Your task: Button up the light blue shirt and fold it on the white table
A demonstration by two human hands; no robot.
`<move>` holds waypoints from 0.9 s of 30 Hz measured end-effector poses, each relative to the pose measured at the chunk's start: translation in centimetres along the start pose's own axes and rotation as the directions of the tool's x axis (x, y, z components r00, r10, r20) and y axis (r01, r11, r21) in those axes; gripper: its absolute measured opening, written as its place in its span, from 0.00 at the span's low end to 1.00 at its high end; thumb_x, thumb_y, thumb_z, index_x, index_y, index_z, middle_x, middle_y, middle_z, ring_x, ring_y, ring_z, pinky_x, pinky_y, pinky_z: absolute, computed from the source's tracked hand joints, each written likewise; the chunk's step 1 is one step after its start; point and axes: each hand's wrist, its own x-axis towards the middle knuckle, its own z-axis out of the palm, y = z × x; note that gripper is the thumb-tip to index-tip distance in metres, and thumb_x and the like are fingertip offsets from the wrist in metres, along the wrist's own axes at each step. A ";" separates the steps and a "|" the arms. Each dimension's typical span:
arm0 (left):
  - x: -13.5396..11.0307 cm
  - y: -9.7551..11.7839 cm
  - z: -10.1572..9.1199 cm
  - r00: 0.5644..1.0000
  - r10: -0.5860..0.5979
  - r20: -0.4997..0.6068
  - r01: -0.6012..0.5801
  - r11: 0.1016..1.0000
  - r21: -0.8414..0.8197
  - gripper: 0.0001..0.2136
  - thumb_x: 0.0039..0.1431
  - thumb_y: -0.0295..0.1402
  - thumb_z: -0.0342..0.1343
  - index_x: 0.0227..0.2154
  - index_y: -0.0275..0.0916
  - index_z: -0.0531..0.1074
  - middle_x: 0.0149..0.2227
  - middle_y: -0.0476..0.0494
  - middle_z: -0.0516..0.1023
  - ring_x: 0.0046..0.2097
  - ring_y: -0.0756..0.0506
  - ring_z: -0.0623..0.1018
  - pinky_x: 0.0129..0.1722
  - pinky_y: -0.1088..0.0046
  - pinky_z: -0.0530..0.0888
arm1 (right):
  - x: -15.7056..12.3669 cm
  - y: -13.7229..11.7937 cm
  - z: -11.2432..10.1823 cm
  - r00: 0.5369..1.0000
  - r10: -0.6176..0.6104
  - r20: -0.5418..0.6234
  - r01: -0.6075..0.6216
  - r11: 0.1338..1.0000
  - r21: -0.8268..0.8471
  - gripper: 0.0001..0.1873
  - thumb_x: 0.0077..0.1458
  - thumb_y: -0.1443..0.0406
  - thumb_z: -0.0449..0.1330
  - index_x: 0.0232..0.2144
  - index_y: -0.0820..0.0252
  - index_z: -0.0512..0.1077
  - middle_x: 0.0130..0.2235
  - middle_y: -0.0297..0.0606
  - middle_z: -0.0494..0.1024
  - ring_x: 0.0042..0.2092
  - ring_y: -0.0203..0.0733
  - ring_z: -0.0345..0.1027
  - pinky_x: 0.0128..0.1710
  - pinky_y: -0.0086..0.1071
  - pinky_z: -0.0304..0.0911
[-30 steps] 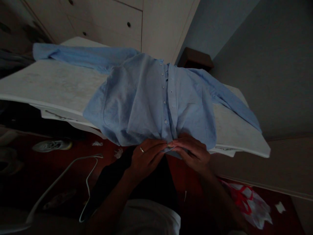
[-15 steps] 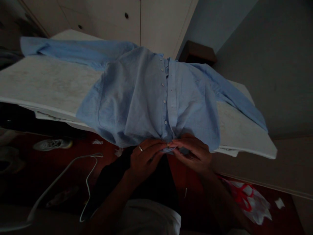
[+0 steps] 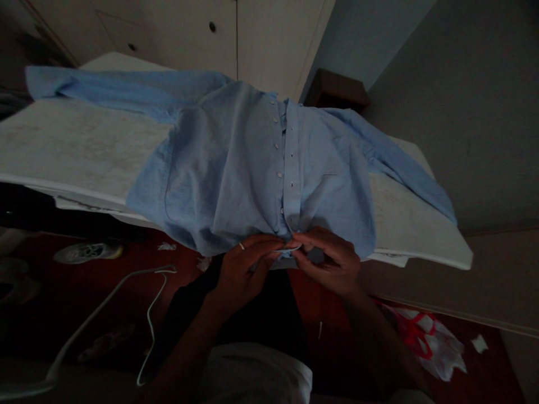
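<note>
A light blue button-up shirt (image 3: 202, 168) lies front side up across a white board (image 3: 84, 140), its sleeves spread to both sides. Its front is unfastened along the upper part, with the row of buttons left of the buttonhole strip (image 3: 292, 163). At the near hem, my left hand (image 3: 248, 266), with a ring on one finger, pinches the front edge of the shirt. My right hand (image 3: 330, 258) pinches the same edge from the right, fingertips almost meeting the left ones. Whether a button sits between the fingers is hidden.
Pale cabinet doors (image 3: 181, 33) stand behind the board, and a brown box-like piece (image 3: 339, 90) is at the back right. On the red floor lie a shoe (image 3: 88, 252) and a plastic bag (image 3: 438, 342). A white wire hanger-like object (image 3: 96, 314) is at lower left.
My fingers have shifted slightly on the shirt's edge, and the strip's lower end now bends over near my right fingertips. The whole view has moved a little.
</note>
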 end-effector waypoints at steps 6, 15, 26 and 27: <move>-0.5 -0.2 0.5 0.995 -0.035 -0.097 0.038 0.999 0.020 0.17 0.60 0.27 0.57 0.52 0.40 0.67 0.46 0.41 0.78 0.45 0.48 0.79 0.46 0.69 0.77 | 0.1 0.1 0.0 1.000 -0.012 0.009 0.012 0.999 -0.037 0.25 0.54 0.73 0.61 0.53 0.50 0.70 0.34 0.32 0.81 0.30 0.35 0.72 0.35 0.33 0.69; -0.6 0.1 0.3 0.994 0.000 -0.111 0.013 0.993 0.120 0.15 0.60 0.27 0.58 0.49 0.41 0.70 0.41 0.45 0.82 0.41 0.47 0.82 0.44 0.72 0.78 | 0.3 0.1 0.0 0.999 0.019 0.028 -0.018 0.999 -0.037 0.23 0.55 0.71 0.61 0.52 0.49 0.70 0.34 0.32 0.80 0.30 0.34 0.70 0.35 0.32 0.68; -0.7 -0.1 1.1 0.960 -0.181 -0.212 0.171 0.983 -0.065 0.14 0.57 0.29 0.61 0.46 0.41 0.73 0.36 0.47 0.82 0.38 0.48 0.81 0.42 0.72 0.79 | 0.2 0.2 -0.1 0.999 -0.002 0.039 0.004 0.998 -0.058 0.23 0.56 0.70 0.61 0.53 0.49 0.69 0.34 0.32 0.81 0.30 0.35 0.70 0.35 0.33 0.68; -0.8 -0.2 1.2 0.955 -0.196 -0.224 0.180 0.979 -0.091 0.13 0.57 0.29 0.61 0.46 0.41 0.73 0.36 0.48 0.82 0.38 0.48 0.81 0.41 0.72 0.79 | 0.2 0.2 -0.1 0.999 0.001 0.039 0.002 0.998 -0.062 0.23 0.56 0.70 0.62 0.53 0.49 0.69 0.35 0.33 0.81 0.31 0.35 0.71 0.35 0.33 0.68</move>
